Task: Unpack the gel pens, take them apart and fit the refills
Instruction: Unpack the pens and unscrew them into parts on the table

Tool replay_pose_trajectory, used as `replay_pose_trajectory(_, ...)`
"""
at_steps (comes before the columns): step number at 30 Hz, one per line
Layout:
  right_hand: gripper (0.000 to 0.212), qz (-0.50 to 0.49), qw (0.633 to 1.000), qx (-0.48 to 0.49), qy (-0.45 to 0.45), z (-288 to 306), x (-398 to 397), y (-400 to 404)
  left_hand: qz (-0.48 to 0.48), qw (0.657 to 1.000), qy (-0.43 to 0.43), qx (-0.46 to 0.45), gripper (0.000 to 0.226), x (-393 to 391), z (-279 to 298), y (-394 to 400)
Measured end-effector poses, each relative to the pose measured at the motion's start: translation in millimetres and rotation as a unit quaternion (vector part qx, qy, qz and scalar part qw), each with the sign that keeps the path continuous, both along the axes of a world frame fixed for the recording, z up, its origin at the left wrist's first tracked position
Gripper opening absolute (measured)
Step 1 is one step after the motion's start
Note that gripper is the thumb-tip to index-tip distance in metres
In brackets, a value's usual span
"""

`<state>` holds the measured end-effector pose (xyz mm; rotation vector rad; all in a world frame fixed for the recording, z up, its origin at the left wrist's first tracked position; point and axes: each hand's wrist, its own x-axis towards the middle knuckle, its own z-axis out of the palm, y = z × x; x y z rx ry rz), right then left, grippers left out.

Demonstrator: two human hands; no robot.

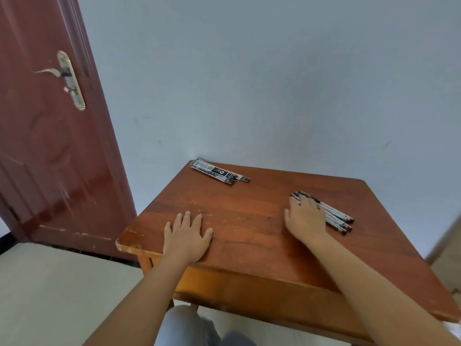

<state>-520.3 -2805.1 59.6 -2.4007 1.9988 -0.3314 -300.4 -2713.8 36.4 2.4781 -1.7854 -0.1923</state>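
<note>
Gel pens [335, 216] lie bunched under the right hand [305, 217], its fingers [303, 199] spread flat over them; left hand [187, 236] splayed on the surface [249, 211]; light, slick, roll-prone, so pinch one mid-barrel.

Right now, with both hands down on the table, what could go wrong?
1. The right hand lies flat over the loose gel pens; they are round, near the table's right edge, and a sweeping pull could roll some off.
2. The packets sit at the far corner by the wall; a careless reach might nudge them over the edge.
3. The left hand only rests on the wood, so nothing steadies the pens if the right grip slips.
</note>
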Motion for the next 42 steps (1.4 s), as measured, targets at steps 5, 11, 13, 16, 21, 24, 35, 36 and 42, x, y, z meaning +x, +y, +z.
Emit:
replay_pose_trajectory(5, 0.033, -0.050, 0.997, 0.007, 0.054, -3.1, -21.0, -7.3, 0.003, 1.000, -0.005, -0.003, 0.057, 0.2, -2.1, -0.8)
replay_pose_trajectory(11, 0.030, -0.023, 0.997, 0.000, 0.070, 4.0, -24.5, -8.0, 0.003, 1.000, -0.005, -0.007, 0.056, -1.5, -1.1, -0.5)
replay_pose_trajectory(13, 0.034, -0.020, 0.999, 0.041, 0.011, 9.2, -22.4, -6.0, 0.003, 1.000, -0.001, 0.001, 0.055, -1.6, 0.5, -0.7)
replay_pose_trajectory(16, 0.044, 0.018, 0.992, 0.068, -0.107, 18.0, -16.2, -3.3, 0.009, 1.000, -0.005, 0.028, 0.056, -3.0, 6.4, -3.5)
replay_pose_trajectory(21, 0.060, 0.103, 0.887, 0.116, -0.435, 33.2, -5.0, 1.1, -0.070, 0.994, 0.024, -0.082, 0.054, -24.2, 22.2, -18.8)
replay_pose_trajectory(24, 0.052, 0.110, 0.840, 0.103, -0.521, 33.7, -1.7, -9.3, -0.153, 0.963, 0.153, -0.163, 0.051, -54.3, 29.1, -39.8)
replay_pose_trajectory(35, 0.021, 0.057, 0.757, 0.104, -0.643, 1.4, -30.4, -43.4, -0.237, 0.895, 0.254, -0.281, 0.031, -101.7, 0.8, -109.2)
replay_pose_trajectory(36, 0.021, 0.051, 0.749, 0.116, -0.650, -2.2, -31.9, -47.2, -0.250, 0.889, 0.245, -0.296, 0.028, -102.7, -3.2, -114.0)
replay_pose_trajectory(42, 0.022, 0.077, 0.745, 0.095, -0.656, 4.2, -42.3, -55.7, -0.251, 0.892, 0.159, -0.342, 0.020, -84.7, -5.8, -115.1)
